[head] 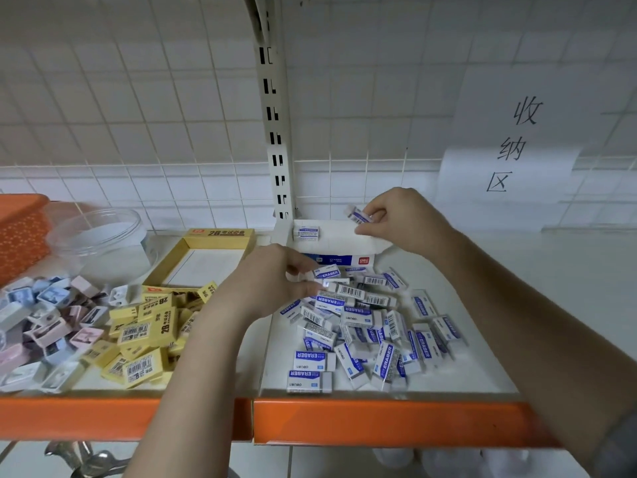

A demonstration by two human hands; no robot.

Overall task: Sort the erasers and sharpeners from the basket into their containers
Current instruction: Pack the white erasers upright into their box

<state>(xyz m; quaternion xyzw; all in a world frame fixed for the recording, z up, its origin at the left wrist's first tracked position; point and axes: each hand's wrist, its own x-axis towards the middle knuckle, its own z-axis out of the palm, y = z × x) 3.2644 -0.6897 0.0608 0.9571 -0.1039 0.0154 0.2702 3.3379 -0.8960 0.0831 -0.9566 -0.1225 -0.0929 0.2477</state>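
A pile of blue-and-white erasers [372, 332] lies loose on the shelf at centre right. Behind it stands an open white eraser box [344, 238] with one eraser [306, 233] lying inside at its left end. My right hand [400, 219] pinches a blue-and-white eraser [358, 215] just above the box's right part. My left hand [272, 281] reaches into the top of the pile, its fingers curled on an eraser [327, 273]. Yellow 2B erasers [148, 336] are heaped at left, in front of their open yellow box [193, 250]. Pastel sharpeners [44, 322] lie at far left.
A clear round plastic tub [100, 236] and an orange basket [20, 232] stand at the back left. The shelf has an orange front edge [379, 422]. A slotted white upright [275, 132] rises behind the box, and a paper sign [510, 146] hangs at right.
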